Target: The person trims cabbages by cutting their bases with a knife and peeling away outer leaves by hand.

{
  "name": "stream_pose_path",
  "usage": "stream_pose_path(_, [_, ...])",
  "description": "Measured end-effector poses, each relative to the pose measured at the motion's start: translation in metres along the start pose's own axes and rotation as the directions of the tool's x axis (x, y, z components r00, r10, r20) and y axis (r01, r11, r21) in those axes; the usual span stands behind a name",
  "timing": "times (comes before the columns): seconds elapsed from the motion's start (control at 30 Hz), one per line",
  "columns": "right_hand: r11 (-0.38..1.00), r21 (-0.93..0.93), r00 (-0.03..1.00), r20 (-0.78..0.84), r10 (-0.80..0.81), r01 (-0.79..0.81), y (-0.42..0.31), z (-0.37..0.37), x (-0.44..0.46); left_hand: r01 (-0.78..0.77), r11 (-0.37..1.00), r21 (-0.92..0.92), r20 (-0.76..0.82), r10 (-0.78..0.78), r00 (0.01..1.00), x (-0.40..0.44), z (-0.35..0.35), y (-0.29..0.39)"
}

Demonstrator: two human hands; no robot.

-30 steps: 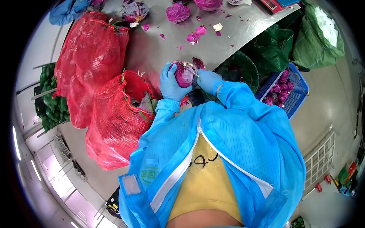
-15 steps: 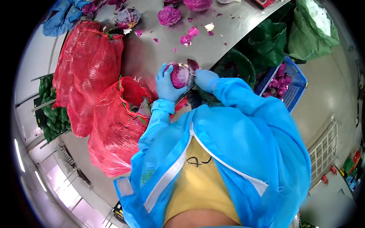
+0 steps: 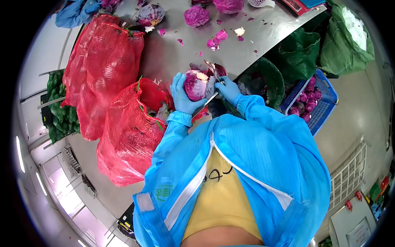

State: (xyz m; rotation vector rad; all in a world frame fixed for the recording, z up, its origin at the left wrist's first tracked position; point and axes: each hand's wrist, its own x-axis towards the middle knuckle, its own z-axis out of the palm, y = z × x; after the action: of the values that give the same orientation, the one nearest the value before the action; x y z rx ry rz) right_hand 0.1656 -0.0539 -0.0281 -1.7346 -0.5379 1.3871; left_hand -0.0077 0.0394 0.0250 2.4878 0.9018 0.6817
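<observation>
A red cabbage (image 3: 195, 87) rests at the near edge of the steel table, its pale cut stem facing up. My left hand (image 3: 184, 96), in a blue glove, is wrapped round its left side. At the cabbage's right, my gloved right hand (image 3: 229, 90) is closed on a small knife (image 3: 216, 77), whose thin blade partly shows; the handle is hidden in the fingers. Loosened dark outer leaves (image 3: 217, 69) stand out from the cabbage just beyond the right hand.
Two red mesh sacks (image 3: 105, 57) (image 3: 127, 136) stand at the left. Trimmed cabbages (image 3: 196, 16) and leaf scraps lie on the steel table (image 3: 177, 55). A green bin (image 3: 277, 84) and a blue crate of cabbages (image 3: 325, 103) are at the right. Another person's blue sleeve (image 3: 72, 14) shows far left.
My right hand has moved slightly right and down, away from the cabbage. The outer leaves stand further out from it. My left hand keeps its hold; the whole view has shifted a little.
</observation>
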Motion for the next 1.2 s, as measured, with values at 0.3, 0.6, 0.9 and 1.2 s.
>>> stream_pose_path(0.3, [0.964,-0.225,0.949,-0.245,-0.199,0.144,0.014,0.01,0.01,0.261,0.957,0.124,-0.125,-0.246,0.961,-0.026,0.0,-0.007])
stream_pose_path(0.6, [0.897,-0.424,0.968,-0.149,-0.204,0.124,0.022,-0.008,-0.018,0.503,0.855,-0.128,-0.229,-0.519,0.824,-0.001,0.0,-0.014])
stream_pose_path(0.9, [0.925,-0.376,0.949,-0.267,-0.17,0.059,0.051,-0.044,-0.005,0.535,0.442,-0.72,-0.003,-0.773,0.635,0.002,0.024,-0.079])
stream_pose_path(1.2, [0.808,-0.586,0.875,-0.422,-0.239,-0.062,0.036,-0.105,-0.055,0.309,0.303,-0.901,0.093,-0.563,0.822,0.002,0.052,-0.016])
